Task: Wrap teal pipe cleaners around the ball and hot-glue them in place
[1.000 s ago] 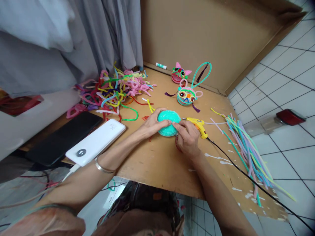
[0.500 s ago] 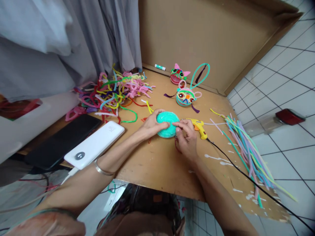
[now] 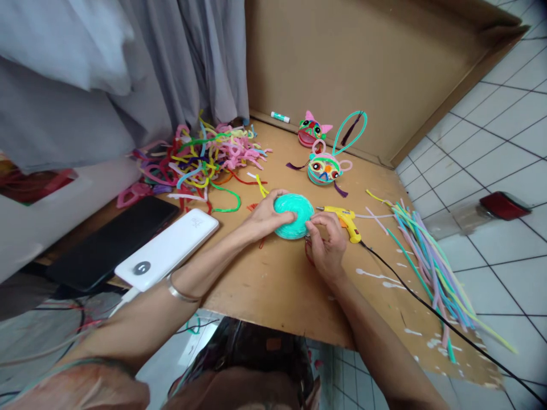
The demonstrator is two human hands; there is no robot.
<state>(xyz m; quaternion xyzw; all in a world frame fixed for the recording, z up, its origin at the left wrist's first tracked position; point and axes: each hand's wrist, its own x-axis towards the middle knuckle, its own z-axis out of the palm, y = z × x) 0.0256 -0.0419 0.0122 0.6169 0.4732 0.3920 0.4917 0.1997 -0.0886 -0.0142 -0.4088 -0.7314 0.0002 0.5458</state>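
Note:
A round turquoise disc [image 3: 290, 205], which looks coiled from fuzzy pipe cleaner, is held above the table's middle. My left hand [image 3: 267, 219] is closed around its left side, thumb lying across the face and the other fingers hidden behind. At the right rim, my right hand [image 3: 327, 239] pinches the edge between thumb and index finger; whether a loose end is between them is too small to tell. Something thin and red shows beneath the right hand. Just beyond that hand lies a yellow hot glue gun [image 3: 348, 222] with a clear glue stick in its back.
Two animal-face ornaments [image 3: 325, 169] stand farther back, near a glue stick tube [image 3: 280, 117]. Tangled pipe cleaners [image 3: 213, 154] heap at left, above a white power bank [image 3: 166, 250] and black phone [image 3: 113, 242]. Straight pipe cleaners [image 3: 431, 273] lie right, crossed by the glue gun's cord [image 3: 410, 296].
My right index finger has drawn back from the disc's face to the right rim, now meeting the thumb. The left hand keeps its hold. The view has shifted slightly.

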